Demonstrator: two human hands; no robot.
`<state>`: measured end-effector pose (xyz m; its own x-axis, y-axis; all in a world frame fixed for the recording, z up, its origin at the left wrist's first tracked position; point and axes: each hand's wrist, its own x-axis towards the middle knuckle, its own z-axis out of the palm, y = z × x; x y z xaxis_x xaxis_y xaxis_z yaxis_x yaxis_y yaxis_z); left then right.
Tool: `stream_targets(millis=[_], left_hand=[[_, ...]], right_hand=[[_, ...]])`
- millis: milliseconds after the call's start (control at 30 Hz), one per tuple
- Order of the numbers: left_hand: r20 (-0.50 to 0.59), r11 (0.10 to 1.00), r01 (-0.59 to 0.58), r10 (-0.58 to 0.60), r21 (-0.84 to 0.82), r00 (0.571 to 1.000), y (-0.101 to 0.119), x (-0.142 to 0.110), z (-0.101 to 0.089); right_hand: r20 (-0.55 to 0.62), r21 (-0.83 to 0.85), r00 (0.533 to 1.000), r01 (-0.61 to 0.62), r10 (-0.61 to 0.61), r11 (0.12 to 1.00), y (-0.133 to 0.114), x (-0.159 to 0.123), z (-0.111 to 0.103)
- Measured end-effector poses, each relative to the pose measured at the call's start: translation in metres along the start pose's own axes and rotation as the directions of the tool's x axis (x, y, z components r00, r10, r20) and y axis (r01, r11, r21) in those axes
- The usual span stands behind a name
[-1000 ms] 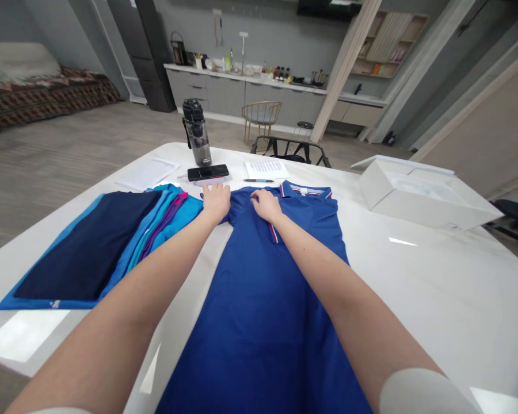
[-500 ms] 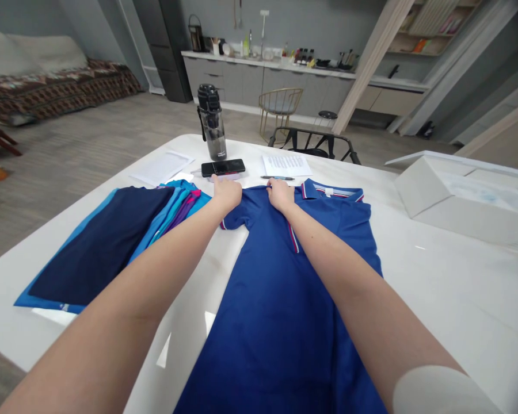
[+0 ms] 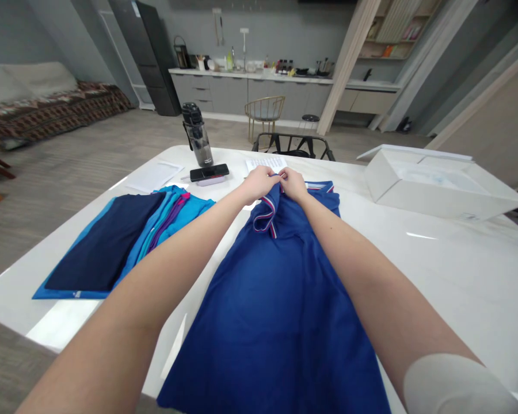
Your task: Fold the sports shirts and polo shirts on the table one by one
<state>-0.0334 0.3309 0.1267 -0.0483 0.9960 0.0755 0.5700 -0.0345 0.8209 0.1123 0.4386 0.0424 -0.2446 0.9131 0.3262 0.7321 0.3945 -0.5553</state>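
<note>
A blue polo shirt (image 3: pixel 259 299) with red and white striped trim lies lengthwise in front of me, its collar end away from me. My left hand (image 3: pixel 261 183) pinches the shirt's cloth near the left shoulder, lifted a little above the table. Right beside it, my right hand (image 3: pixel 292 183) grips the cloth too, and the fingertips of both hands nearly meet. The striped sleeve edge hangs curled below my left hand. Part of the collar shows just right of my right hand. My forearms cover some of the shirt's sides.
Folded garments (image 3: pixel 107 241) in navy, blue and purple lie on the white table (image 3: pixel 431 282) at left. Beyond them are a water bottle (image 3: pixel 198 138), a phone (image 3: pixel 209 172) and a paper sheet (image 3: pixel 155 175). An open white box (image 3: pixel 431 195) stands at the right.
My left hand has moved right, bringing the shirt's left sleeve inward and up beside my right hand. The left shoulder is now folded over, and the camera view has shifted slightly.
</note>
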Motion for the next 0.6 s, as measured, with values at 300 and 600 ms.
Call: stream_targets(millis=[300, 600], left_hand=[[0.255, 0.973, 0.207, -0.177, -0.097, 0.951, -0.019, -0.005, 0.086], [0.372, 0.612, -0.436, 0.238, 0.66, 0.897, -0.061, 0.046, 0.085]], right_hand=[[0.176, -0.004, 0.965, -0.198, 0.195, 0.98, 0.075, -0.057, -0.048], [0.178, -0.231, 0.945, -0.23, 0.273, 0.946, 0.074, -0.127, -0.07]])
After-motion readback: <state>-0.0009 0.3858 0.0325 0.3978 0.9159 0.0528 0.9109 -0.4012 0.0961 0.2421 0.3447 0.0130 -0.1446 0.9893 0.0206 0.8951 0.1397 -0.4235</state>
